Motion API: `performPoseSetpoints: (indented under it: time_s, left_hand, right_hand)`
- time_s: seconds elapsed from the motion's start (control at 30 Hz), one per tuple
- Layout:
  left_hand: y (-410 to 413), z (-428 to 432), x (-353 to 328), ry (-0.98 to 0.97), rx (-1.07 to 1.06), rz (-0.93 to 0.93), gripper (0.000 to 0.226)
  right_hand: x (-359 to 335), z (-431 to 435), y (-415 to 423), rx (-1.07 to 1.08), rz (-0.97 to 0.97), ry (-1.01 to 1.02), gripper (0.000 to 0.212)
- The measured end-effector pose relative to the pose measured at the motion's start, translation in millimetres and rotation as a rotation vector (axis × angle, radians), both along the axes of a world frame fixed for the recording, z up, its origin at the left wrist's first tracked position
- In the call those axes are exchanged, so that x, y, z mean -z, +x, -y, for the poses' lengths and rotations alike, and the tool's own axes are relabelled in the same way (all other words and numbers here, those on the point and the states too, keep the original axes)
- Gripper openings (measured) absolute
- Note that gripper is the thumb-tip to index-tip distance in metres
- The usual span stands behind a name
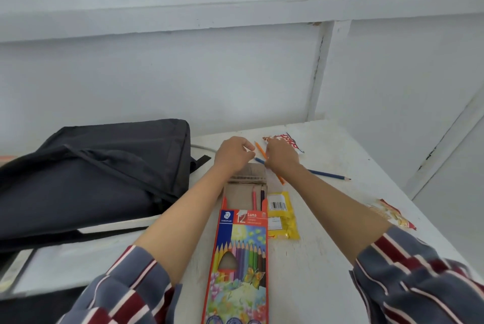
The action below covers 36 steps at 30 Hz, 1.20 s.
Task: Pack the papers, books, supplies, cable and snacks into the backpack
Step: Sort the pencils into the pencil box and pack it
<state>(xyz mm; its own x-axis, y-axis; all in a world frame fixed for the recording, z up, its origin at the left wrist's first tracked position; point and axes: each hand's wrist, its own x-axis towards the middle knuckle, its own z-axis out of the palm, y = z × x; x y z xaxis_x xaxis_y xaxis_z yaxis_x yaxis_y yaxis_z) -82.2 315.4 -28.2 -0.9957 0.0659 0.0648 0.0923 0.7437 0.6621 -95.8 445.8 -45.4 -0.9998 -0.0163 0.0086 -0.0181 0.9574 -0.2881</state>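
Head view: orange pencil box, flap open, 2 pencils in; L hand, R hand grips unclear.

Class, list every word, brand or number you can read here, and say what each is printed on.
"STAEDTLER": pencil box
"12": pencil box
"Luna": pencil box
Small print under "Luna": too blurred to read.
Yellow packet: a barcode; its print is too small to read.
Red-and-white packet: red letters, unreadable.
Right packet: blurred.

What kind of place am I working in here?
Likely a plain home or classroom study corner: a white table against bare white panelled walls, with a backpack, pencil box and snack packets on it.
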Motion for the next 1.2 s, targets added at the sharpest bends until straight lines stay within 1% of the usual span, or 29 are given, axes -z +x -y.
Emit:
performPoseSetpoints:
  time_s: [0.13,0.2,0.23,0.3,0.37,0.43,0.5,0.57,0.63,0.8,0.93,1.03,1.13,1.2]
  left_hand:
    - [0,-3,2,-0.022,0.006,0.016,0.014]
    - [2,-10,1,-0.061,0.009,0.020,0.014]
    - [3,-14,0,-0.097,0.010,0.024,0.014]
    - [4,-25,-2,-0.211,0.014,0.051,0.019]
    - [6,-39,-4,-0.339,0.022,0.082,0.025]
    - [7,-54,-4,-0.443,0.010,0.082,0.024]
    - [7,-68,-4,-0.519,0.003,0.091,0.023]
    - [6,-81,-1,-0.581,0.013,0.138,0.019]
    - [5,-92,2,-0.617,0.021,0.188,0.022]
    - [3,-111,4,-0.661,0.017,0.232,0.028]
    - [3,-113,1,-0.641,-0.008,0.273,0.028]
    - [5,-109,-4,-0.623,-0.013,0.253,0.029]
    - [7,-106,-16,-0.589,-0.013,0.241,0.020]
    - [9,-103,-25,-0.520,-0.031,0.246,0.016]
  right_hand:
    - [-1,-1,-1,0.008,0.014,-0.044,0.027]
    - [-5,-5,-1,0.016,0.026,-0.081,0.020]
    - [-8,-9,0,0.019,0.031,-0.101,0.017]
    - [-16,-18,1,0.031,0.029,-0.157,0.022]
    - [-26,-29,3,0.033,0.010,-0.200,0.022]
    - [-34,-41,6,0.031,-0.005,-0.218,0.022]
    - [-38,-53,8,0.031,-0.006,-0.220,0.023]
    - [-39,-65,11,0.041,0.001,-0.228,0.024]
    - [-38,-76,14,0.052,0.010,-0.238,0.025]
    - [-33,-98,15,0.055,0.031,-0.269,0.026]
    - [-25,-106,12,0.054,0.031,-0.312,0.024]
    - [-24,-105,9,0.052,0.041,-0.363,0.023]
    - [-32,-103,10,0.025,0.076,-0.450,0.026]
    - [-38,-100,12,0.002,0.110,-0.509,0.031]
